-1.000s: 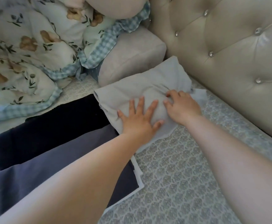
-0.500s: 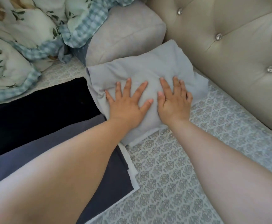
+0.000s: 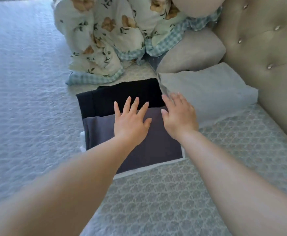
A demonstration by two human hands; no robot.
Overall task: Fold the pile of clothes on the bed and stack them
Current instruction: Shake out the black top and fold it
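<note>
Two hands lie spread over the folded clothes on the bed. Left hand, fingers straight and splayed, rests flat where the dark grey garment overlaps the black garment; right hand, fingers likewise extended and gripping nothing, sits at the grey garment's right edge, its fingertips near the pale grey folded piece. A white layer shows as a thin margin beneath the dark grey one.

Step in hand — apparently smoothing or squaring the dark stack. It is best done with flat palms pressing outward from the centre, so the layers do not creep and the near edges stay aligned.

Edges and room: the pale piece abuts the tufted headboard and a beige cushion; a floral quilt is heaped beyond the black garment. Open bed surface lies to the left and toward the viewer — probably the freer directions for sliding or lifting a stack.
</note>
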